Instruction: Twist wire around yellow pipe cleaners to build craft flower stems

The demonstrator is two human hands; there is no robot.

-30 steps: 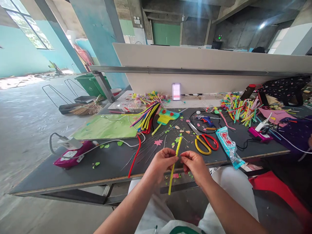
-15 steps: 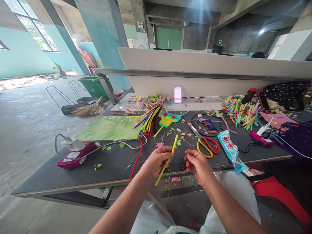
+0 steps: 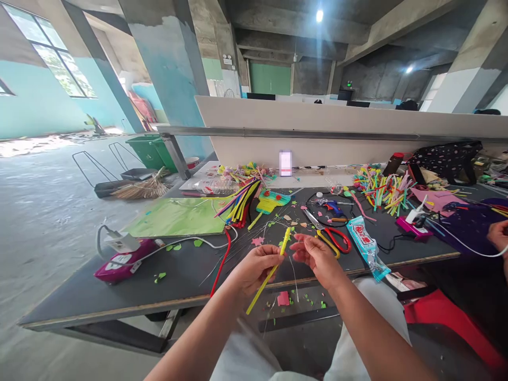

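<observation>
My left hand is closed, pinching a yellow fuzzy pipe cleaner that slants from lower left to upper right. Its upper end looks thicker than the rest. Just right of that end is my right hand, its fingers apart and nothing clear between them. Thin wires hang below the hands; whether a finger touches one, I cannot tell. On the table ahead lie scissors with yellow and red handles, a pink star, and a yellow and turquoise fuzzy piece with red spots.
Bundled pipe cleaners lie beside a green board. A red pipe cleaner reaches the front edge. A blue glue gun, a blue wrapper, and purple power strips with cables surround the work area. Another person's hand shows far right.
My right hand has moved up and left, closer to the pipe cleaner's upper end, and its fingers have spread. The view has tilted up slightly, and another person's hand appears at right.
</observation>
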